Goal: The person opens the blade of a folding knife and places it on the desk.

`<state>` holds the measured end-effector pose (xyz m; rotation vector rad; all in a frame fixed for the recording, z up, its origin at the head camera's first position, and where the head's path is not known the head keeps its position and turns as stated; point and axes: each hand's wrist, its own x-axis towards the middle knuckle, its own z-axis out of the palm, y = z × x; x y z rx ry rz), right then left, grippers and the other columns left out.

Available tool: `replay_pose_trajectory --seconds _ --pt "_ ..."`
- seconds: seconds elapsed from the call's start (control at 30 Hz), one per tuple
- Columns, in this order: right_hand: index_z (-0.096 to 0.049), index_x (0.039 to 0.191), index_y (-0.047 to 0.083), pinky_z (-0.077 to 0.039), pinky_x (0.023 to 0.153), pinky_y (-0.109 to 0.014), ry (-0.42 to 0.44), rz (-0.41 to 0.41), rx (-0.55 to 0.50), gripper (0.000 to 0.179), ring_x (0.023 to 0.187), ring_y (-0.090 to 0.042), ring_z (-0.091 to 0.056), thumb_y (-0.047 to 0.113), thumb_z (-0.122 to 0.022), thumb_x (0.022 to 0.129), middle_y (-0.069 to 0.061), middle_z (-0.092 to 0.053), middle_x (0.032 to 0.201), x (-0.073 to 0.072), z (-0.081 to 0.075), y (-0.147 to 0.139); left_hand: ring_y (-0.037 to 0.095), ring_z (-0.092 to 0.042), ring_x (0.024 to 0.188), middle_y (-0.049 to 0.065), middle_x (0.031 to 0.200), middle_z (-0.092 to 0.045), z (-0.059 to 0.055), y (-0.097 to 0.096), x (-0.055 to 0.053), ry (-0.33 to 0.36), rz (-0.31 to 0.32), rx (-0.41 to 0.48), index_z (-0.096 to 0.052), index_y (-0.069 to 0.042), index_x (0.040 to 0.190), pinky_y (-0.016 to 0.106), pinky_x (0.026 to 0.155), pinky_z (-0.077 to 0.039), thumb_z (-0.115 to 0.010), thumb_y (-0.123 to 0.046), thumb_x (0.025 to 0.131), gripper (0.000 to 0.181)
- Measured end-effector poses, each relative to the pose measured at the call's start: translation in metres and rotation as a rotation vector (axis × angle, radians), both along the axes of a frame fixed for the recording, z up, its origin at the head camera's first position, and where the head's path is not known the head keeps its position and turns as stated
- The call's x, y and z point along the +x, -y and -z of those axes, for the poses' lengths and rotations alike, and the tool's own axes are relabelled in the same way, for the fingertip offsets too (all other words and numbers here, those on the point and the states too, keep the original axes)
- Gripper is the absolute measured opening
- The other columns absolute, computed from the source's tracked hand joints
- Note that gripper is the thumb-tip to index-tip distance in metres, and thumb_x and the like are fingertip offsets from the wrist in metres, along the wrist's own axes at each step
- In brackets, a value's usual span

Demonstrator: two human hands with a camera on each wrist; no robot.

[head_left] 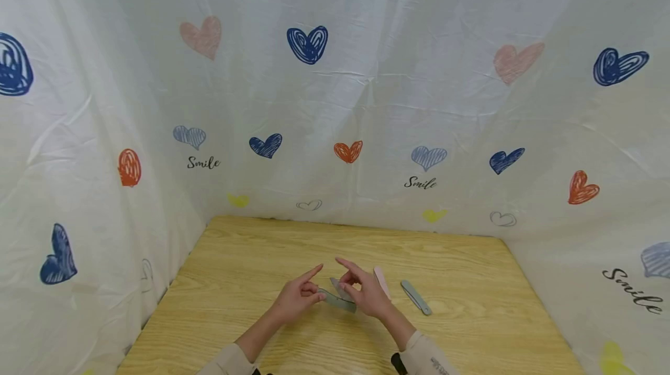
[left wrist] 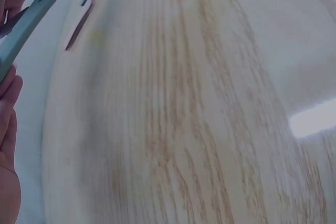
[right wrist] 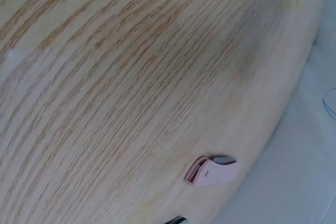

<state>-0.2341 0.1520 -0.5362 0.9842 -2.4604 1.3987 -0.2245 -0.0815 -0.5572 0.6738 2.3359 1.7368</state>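
Folding knife (head_left: 340, 303), grey-green, held up at lower centre of the head frame, blade (head_left: 336, 286) partly out. Handle's long axis slants from left down to lower right, pivot end lower right; blade tip points upper left, at a narrow angle to the handle. Left hand (head_left: 297, 298) pinches the handle's left end, presumably to steady it; right hand (head_left: 369, 293) seems to pinch the blade between thumb and fingers, likely for control about the pivot. Both index fingers stretched out, perhaps to clear the edge. Right of centre, a pink knife (head_left: 381, 281) and another grey-green knife (head_left: 416, 298) lie on the wood-grain table (head_left: 235, 282), probably set aside within reach. Heart-printed cloth (head_left: 366, 102) behind.
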Motion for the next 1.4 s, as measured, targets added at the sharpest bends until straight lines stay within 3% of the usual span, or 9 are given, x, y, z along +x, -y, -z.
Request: replay_pose_trajectory --seconds 0.1,0.3,0.43,0.7,0.83,0.97,1.13,1.27,1.4 --pt "-0.031 0.15 0.005 -0.055 0.072 -0.022 0.112 0.076 -0.233 0.065 0.079 -0.012 -0.065 0.006 -0.062 0.093 -0.015 -0.067 0.089 -0.003 -0.001 -0.008 0.013 -0.07 0.079 0.012 0.093 -0.072 -0.003 -0.001 -0.002 0.038 -0.089 0.037 -0.037 -0.015 0.15 0.02 0.067 -0.053 -0.066 -0.017 0.091 0.065" --pt "-0.006 0.157 0.014 -0.057 0.078 -0.021 0.342 0.131 -0.654 0.088 0.079 -0.006 -0.065 -0.001 -0.062 0.091 0.003 -0.066 0.089 -0.003 0.0 -0.021 0.006 -0.056 0.06 0.01 0.093 -0.072 -0.006 0.0 -0.005 0.135 -0.28 0.123 -0.034 -0.024 0.151 0.021 0.055 -0.042 -0.068 -0.023 0.09 0.07" --pt "-0.003 0.157 0.018 -0.059 0.078 -0.024 0.404 0.2 -0.825 0.093 0.076 -0.007 -0.067 -0.006 -0.062 0.089 0.005 -0.063 0.081 0.0 0.004 -0.017 0.001 -0.031 0.047 -0.002 0.08 -0.07 -0.006 -0.005 -0.009 0.18 -0.394 0.24 -0.027 -0.026 0.154 0.016 0.048 -0.031 -0.068 -0.023 0.091 0.075" --pt "-0.005 0.155 0.032 -0.059 0.078 -0.028 0.518 0.391 -1.068 0.094 0.074 -0.011 -0.071 -0.008 -0.059 0.09 0.006 -0.057 0.071 0.007 0.003 0.009 -0.004 -0.039 0.053 -0.018 0.061 -0.053 -0.004 -0.019 -0.01 0.242 -0.508 0.56 -0.016 -0.02 0.156 0.007 0.066 -0.039 -0.061 -0.016 0.096 0.075" --pt "-0.007 0.155 0.027 -0.059 0.075 -0.026 0.551 0.465 -1.143 0.091 0.071 -0.011 -0.07 -0.009 -0.06 0.09 0.007 -0.056 0.069 0.009 0.001 0.019 -0.003 -0.043 0.06 -0.016 0.058 -0.045 -0.005 -0.024 -0.011 0.273 -0.575 0.604 -0.017 -0.021 0.156 0.006 0.082 -0.045 -0.061 -0.015 0.096 0.075" --pt "-0.005 0.154 0.024 -0.059 0.072 -0.024 0.606 0.558 -1.166 0.091 0.069 -0.01 -0.069 -0.009 -0.06 0.089 0.006 -0.057 0.071 0.008 0.009 0.024 -0.004 -0.054 0.064 -0.014 0.063 -0.06 -0.005 -0.023 -0.012 0.271 -0.67 0.475 -0.017 -0.021 0.156 0.012 0.079 -0.046 -0.065 -0.021 0.094 0.079" --pt "0.005 0.156 0.026 -0.058 0.062 -0.022 0.668 0.7 -1.164 0.104 0.064 -0.01 -0.069 -0.012 -0.062 0.086 0.0 -0.063 0.07 0.006 0.025 0.031 0.015 -0.072 0.095 0.012 0.103 -0.074 -0.001 -0.021 -0.013 0.346 -0.721 0.397 -0.014 -0.019 0.157 0.03 0.099 -0.049 -0.067 -0.026 0.092 0.083" --pt "0.005 0.157 0.025 -0.059 0.062 -0.025 0.69 0.773 -1.15 0.11 0.063 -0.011 -0.068 -0.016 -0.064 0.082 -0.004 -0.063 0.068 0.004 0.034 0.039 0.018 -0.07 0.101 0.022 0.121 -0.065 0.007 -0.021 -0.012 0.407 -0.791 0.477 -0.016 -0.011 0.156 0.03 0.092 -0.052 -0.067 -0.017 0.092 0.082" --pt "0.001 0.157 0.019 -0.06 0.067 -0.027 0.68 0.85 -1.063 0.11 0.064 -0.01 -0.067 -0.014 -0.068 0.079 -0.004 -0.063 0.068 0.004 0.041 0.045 0.015 -0.073 0.091 0.022 0.117 -0.066 0.015 -0.021 -0.01 0.403 -0.845 0.472 -0.018 -0.007 0.154 0.026 0.083 -0.056 -0.067 -0.013 0.091 0.08"
